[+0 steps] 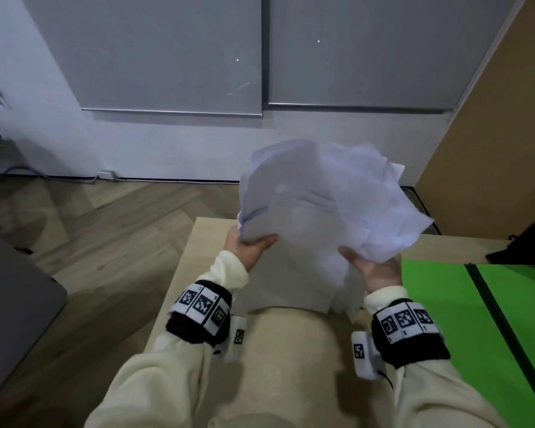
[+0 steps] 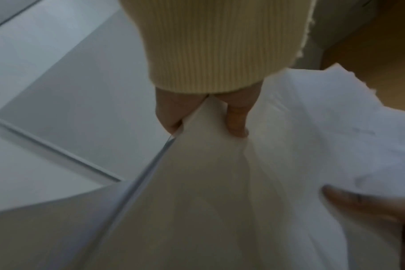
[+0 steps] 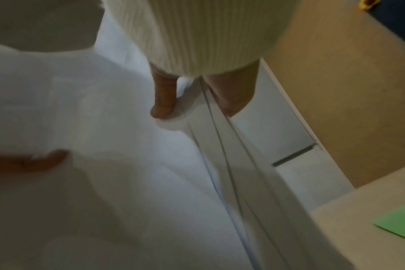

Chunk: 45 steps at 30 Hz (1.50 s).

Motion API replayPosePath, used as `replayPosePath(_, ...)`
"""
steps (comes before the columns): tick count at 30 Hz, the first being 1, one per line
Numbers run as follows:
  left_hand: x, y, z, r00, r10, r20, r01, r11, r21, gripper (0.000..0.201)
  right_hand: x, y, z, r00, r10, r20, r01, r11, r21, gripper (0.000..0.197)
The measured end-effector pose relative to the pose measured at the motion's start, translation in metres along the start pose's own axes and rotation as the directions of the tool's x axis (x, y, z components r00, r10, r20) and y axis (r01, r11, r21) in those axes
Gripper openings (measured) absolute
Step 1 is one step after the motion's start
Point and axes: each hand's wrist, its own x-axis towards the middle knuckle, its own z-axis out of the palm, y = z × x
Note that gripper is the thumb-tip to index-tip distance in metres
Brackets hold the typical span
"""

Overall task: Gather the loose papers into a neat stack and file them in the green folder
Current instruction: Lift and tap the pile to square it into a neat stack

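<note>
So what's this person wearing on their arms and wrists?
Cream ribbed knit sleeves on both arms. Each wrist has a black band carrying white tiles with black square-pattern markers, plus a small white camera block tagged the same way. The hands are bare.

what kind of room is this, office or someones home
Probably an office or study room, though a home cannot be ruled out: a light wooden desk, a green folder lying open on it, grey roller blinds behind, and herringbone wood flooring.

This looks like an office or study room. A light wooden desk [image 1: 198, 261] stands on a herringbone wood floor [image 1: 105, 230], facing a pale wall with grey roller blinds [image 1: 167, 57], where a cable [image 1: 59, 177] runs along the skirting beside a tan partition panel [image 1: 491, 134].
</note>
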Motion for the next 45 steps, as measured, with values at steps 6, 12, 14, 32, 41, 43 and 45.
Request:
replayPosePath(6,0.013,0.028,-0.024,0.994,0.07,0.085,-0.071,0.997,0.003,0.049,-0.004,-0.033,-0.022,0.984,-0.162,0.079,0.159,0.986,0.039,0.031)
replayPosePath(12,-0.008,0.009,-0.005,0.981,0.006,0.193,-0.022,0.996,0.082,0.051,0.006,0.007,-0.009,0.997,-0.014,0.071,0.02,0.996,-0.093,0.05)
replayPosePath(14,-0.01,0.003,-0.002,0.984,0.024,0.179,-0.033,0.998,0.049,0.047,0.009,0.014,-0.007,0.997,0.073,0.027,-0.073,0.997,-0.012,0.051)
replayPosePath(32,0.013,-0.004,-0.012,0.954,-0.096,0.284,0.044,0.982,0.183,0.063,0.02,-0.01,-0.014,0.926,-0.155,0.344,0.233,0.952,-0.2,0.049)
replayPosePath(41,0.014,-0.028,-0.005,0.932,-0.295,0.212,0.181,0.883,0.434,0.085,0.017,0.0,-0.003,0.988,-0.091,0.123,0.097,0.994,-0.046,0.028)
replayPosePath(43,0.01,-0.03,0.0,0.919,-0.312,0.242,0.166,0.861,0.48,0.084,0.015,0.006,-0.004,0.989,0.001,0.146,0.014,0.995,-0.104,0.038)
replayPosePath(45,0.008,-0.029,0.008,0.909,-0.314,0.272,0.154,0.863,0.482,0.082,0.018,0.016,-0.004,0.988,0.09,0.123,-0.07,0.984,-0.163,0.049)
